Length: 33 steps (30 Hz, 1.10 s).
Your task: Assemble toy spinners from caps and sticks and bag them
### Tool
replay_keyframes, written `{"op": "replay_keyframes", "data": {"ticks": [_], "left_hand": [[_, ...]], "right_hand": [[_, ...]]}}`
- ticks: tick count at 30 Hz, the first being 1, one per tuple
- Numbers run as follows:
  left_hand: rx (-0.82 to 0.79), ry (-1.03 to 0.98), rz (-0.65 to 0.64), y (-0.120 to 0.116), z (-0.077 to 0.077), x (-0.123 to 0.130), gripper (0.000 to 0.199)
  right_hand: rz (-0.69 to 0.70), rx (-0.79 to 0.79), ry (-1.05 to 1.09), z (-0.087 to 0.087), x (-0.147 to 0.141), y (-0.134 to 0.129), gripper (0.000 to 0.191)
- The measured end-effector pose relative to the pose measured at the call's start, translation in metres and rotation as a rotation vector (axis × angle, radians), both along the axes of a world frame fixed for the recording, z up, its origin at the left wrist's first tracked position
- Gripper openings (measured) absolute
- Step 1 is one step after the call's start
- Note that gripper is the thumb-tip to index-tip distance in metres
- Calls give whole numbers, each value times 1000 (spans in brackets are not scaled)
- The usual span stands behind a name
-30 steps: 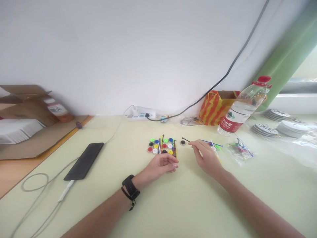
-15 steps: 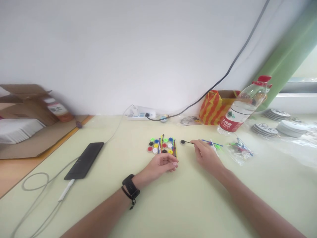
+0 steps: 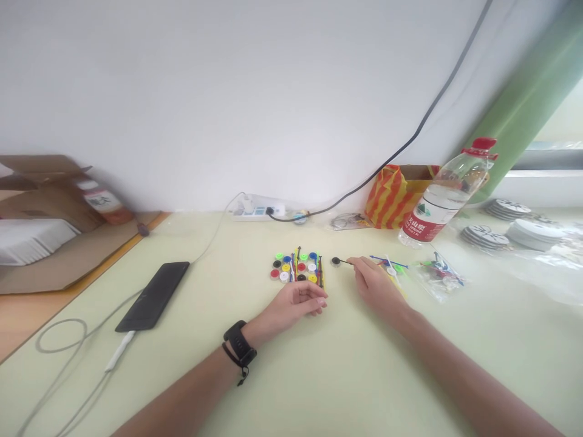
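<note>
My left hand (image 3: 298, 302) rests on the table with its fingers loosely curled and the thumb apart; nothing shows in it. Its fingertips lie just in front of a cluster of small round coloured discs (image 3: 302, 267), with thin coloured arrow-shaped sticks standing among them. Between thumb and fingers, my right hand (image 3: 371, 280) pinches a thin black stick (image 3: 346, 261). At the stick's left end is a black disc (image 3: 336, 261) with a see-through rim, touching or very near it; whether they are joined I cannot tell. Beyond that hand lie a blue stick (image 3: 389, 261) and other coloured pieces.
A plastic bag of coloured parts (image 3: 439, 276) lies at right, before a tilted-looking water bottle (image 3: 437, 206) and a striped bag (image 3: 392, 197). Stacks of round discs (image 3: 487, 238) stand farther right. A phone (image 3: 153, 296) with cable is at left; a power strip (image 3: 259, 209) sits by the wall.
My right hand has shifted slightly left, its fingers closer to the black disc. My left hand has stayed in place.
</note>
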State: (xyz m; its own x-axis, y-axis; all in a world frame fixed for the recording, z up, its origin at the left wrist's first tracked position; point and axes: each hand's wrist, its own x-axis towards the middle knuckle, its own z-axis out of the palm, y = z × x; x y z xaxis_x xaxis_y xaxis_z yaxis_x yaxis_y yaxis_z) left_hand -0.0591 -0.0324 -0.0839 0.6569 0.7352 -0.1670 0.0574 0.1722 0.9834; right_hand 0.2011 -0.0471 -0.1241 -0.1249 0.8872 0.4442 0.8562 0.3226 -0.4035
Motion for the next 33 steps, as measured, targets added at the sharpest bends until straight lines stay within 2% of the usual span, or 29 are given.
{"op": "replay_keyframes", "data": {"ticks": [4,8,13,17,21,24,28,33], "left_hand": [[-4,-8,-8,1,-1,0,38],[44,-18,-14,0,-7,0,32],[238,33,12,-6,-12,1,35],[497,171,17,-13,-9,2,41],[693,237,-51,-18,-7,3,21],[702,259,-83,-19,-7,4,13],[667,285,-79,-19,-5,4,20],[495,228,-26,-19,-8,5,27]], "right_hand": [[5,14,7,5,-3,-3,36],[7,40,42,16,-7,-9,21],[87,-33,98,27,-16,-19,16],[232,-84,87,29,-25,-27,17],[318,-133,120,31,-35,-35,17],[318,-171,182,31,-38,-37,17],[272,-225,336,30,-37,-34,15],[168,-210,511,33,-37,-33,18]]}}
